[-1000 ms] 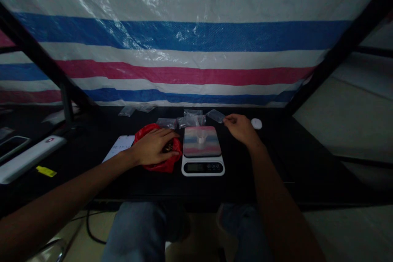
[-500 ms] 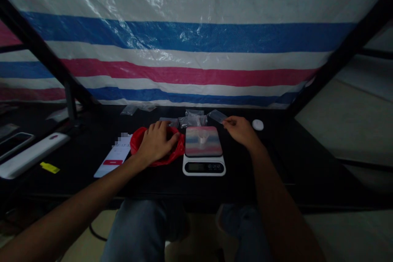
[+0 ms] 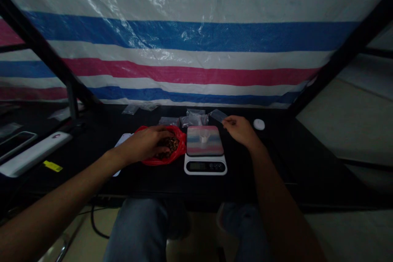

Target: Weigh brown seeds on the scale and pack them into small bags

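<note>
My left hand [image 3: 144, 143] reaches into a red plastic bag [image 3: 178, 151] that holds small brown pieces [image 3: 170, 144]; its fingers curl down among them. Just right of the bag stands a small digital kitchen scale [image 3: 205, 159] with a little clear cup [image 3: 204, 135] on its platform. My right hand [image 3: 241, 130] hovers beyond the scale's right corner and pinches a small clear plastic pouch [image 3: 217, 115] by its edge.
More clear pouches [image 3: 192, 119] lie behind the scale, and two others [image 3: 138, 108] farther left. A white round object [image 3: 259, 124] sits to the right. A paper card [image 3: 120, 142] lies left of the bag; a long white device [image 3: 32, 154] and a yellow tag [image 3: 53, 166] lie far left. A striped tarp [image 3: 196, 41] backs the black table.
My left hand has slid from over the bag's mouth to its left side with the fingers dipping in, so the brown pieces now show. My right hand has held still with the pouch.
</note>
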`<state>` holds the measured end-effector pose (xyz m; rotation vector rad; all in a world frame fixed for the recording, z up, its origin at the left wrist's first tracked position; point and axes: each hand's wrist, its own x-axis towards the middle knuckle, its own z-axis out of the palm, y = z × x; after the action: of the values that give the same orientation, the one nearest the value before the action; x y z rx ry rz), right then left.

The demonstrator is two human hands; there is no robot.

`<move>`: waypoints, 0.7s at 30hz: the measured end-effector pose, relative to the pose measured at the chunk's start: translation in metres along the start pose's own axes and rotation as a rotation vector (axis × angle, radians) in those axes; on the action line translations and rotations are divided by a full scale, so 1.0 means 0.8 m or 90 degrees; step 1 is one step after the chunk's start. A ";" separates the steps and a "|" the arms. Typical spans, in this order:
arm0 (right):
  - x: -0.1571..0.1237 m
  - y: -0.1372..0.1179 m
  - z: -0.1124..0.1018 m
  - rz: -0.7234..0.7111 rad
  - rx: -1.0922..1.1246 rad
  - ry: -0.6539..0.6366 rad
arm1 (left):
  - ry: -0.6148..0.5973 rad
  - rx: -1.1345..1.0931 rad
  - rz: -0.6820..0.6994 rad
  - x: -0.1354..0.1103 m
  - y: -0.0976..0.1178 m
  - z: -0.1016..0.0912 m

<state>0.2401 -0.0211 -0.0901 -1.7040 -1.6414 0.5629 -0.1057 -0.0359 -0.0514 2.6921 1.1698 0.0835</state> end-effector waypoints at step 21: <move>-0.076 -0.162 0.122 -0.466 -0.090 -0.218 | 0.041 -0.089 -0.081 -0.028 -0.019 0.009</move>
<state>0.0752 -0.0683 -0.0697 -0.9959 -2.4204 0.3848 -0.1310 -0.0437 -0.0612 2.5043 1.3003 0.2265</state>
